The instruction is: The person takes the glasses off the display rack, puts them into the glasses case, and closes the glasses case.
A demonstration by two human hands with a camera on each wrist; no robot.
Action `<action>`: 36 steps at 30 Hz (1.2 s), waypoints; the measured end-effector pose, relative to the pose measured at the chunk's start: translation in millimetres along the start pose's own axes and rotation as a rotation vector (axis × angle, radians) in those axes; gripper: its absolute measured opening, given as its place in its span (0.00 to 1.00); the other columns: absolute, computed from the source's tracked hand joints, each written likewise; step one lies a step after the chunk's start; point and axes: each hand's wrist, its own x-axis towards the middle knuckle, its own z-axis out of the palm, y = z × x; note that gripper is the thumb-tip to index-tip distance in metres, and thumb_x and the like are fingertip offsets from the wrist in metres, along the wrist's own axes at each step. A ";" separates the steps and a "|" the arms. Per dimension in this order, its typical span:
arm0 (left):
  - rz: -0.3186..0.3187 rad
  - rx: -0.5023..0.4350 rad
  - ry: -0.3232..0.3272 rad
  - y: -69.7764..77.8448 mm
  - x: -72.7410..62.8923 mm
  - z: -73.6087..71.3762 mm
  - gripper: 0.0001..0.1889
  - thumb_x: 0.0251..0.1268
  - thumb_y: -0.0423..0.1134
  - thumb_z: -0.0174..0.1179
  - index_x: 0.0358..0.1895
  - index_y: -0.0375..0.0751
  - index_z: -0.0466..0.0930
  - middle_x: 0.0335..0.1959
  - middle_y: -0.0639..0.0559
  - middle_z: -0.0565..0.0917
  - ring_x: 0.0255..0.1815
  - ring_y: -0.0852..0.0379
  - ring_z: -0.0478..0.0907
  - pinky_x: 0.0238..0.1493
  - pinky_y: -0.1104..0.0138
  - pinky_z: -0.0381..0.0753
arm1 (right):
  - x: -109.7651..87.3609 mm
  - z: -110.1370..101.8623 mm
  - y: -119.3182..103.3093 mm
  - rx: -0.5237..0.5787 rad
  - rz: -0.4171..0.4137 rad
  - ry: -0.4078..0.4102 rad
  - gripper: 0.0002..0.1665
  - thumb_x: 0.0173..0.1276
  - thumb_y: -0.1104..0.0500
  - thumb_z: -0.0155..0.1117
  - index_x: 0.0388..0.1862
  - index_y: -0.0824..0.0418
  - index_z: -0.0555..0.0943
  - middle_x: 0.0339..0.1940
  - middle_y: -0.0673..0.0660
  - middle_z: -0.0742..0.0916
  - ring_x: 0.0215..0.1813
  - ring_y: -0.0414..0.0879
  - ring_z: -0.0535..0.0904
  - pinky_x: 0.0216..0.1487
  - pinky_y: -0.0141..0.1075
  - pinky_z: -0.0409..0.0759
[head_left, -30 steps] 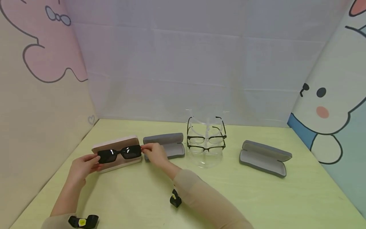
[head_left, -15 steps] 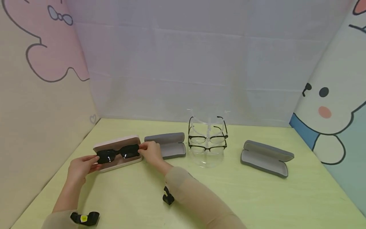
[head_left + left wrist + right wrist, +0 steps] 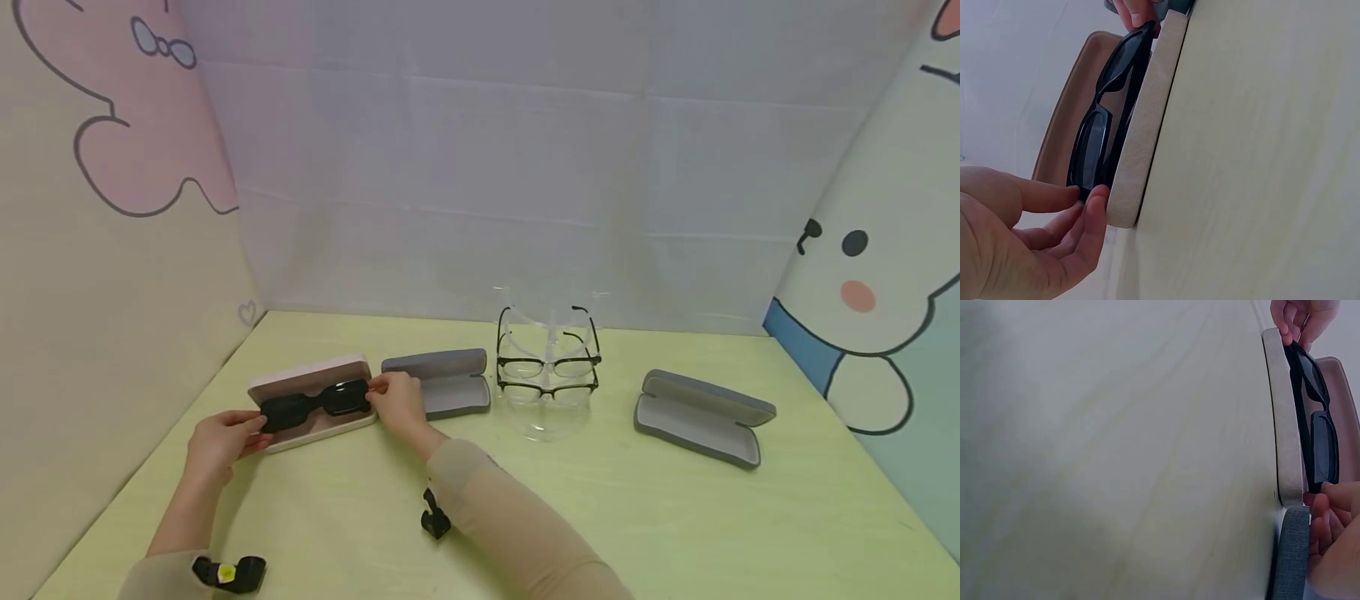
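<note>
Black sunglasses (image 3: 318, 403) with dark rectangular lenses are held at both ends over an open pinkish-white glasses case (image 3: 322, 432). My left hand (image 3: 219, 440) pinches the left end between thumb and fingers. At the other end, my right hand (image 3: 397, 403) pinches the corner of the frame. In the left wrist view the sunglasses (image 3: 1094, 134) sit at the case's opening, temples folded behind the lenses, with the case's brown lining (image 3: 1066, 134) behind them. The right wrist view shows my right hand (image 3: 1338, 531) close beside the case's end.
An open grey glasses case (image 3: 457, 395) stands just right of the pinkish one, partly behind my right hand. A clear stand (image 3: 546, 429) holds two pairs of black-framed eyeglasses (image 3: 549, 388). Another open grey case (image 3: 697, 422) lies at the right of the pale yellow table (image 3: 750, 533).
Both hands have lowered the sunglasses a little into the pinkish case, and their front has tilted back. The view has shifted slightly.
</note>
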 end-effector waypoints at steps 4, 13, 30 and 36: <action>-0.014 0.059 0.005 -3.0 1.5 -1.8 0.26 0.65 0.38 0.52 0.58 0.19 0.64 0.25 0.59 0.77 0.22 0.66 0.80 0.30 0.72 0.80 | 1.4 1.9 1.4 -0.004 -0.002 0.000 0.08 0.57 0.63 0.66 0.37 0.61 0.85 0.25 0.48 0.86 0.27 0.35 0.78 0.28 0.23 0.71; -0.019 0.195 0.079 -5.8 1.9 -2.2 0.22 0.60 0.38 0.58 0.50 0.20 0.73 0.18 0.61 0.80 0.19 0.67 0.77 0.25 0.73 0.77 | -0.7 4.0 3.3 -0.017 0.013 0.007 0.08 0.57 0.62 0.66 0.36 0.59 0.86 0.30 0.48 0.87 0.35 0.38 0.80 0.32 0.24 0.73; 0.002 0.221 0.088 -7.5 1.7 -1.6 0.22 0.61 0.38 0.56 0.52 0.22 0.73 0.22 0.60 0.79 0.21 0.69 0.75 0.26 0.73 0.77 | -2.8 4.5 -0.3 -0.066 0.003 -0.012 0.07 0.54 0.62 0.69 0.33 0.59 0.87 0.30 0.49 0.87 0.35 0.38 0.81 0.33 0.24 0.74; 0.024 0.211 0.058 -4.7 2.7 -2.9 0.22 0.61 0.37 0.56 0.53 0.20 0.71 0.23 0.60 0.80 0.21 0.69 0.75 0.26 0.74 0.77 | -1.8 7.9 -0.5 -0.132 -0.008 0.013 0.06 0.54 0.63 0.68 0.32 0.59 0.87 0.29 0.48 0.87 0.34 0.38 0.81 0.33 0.24 0.74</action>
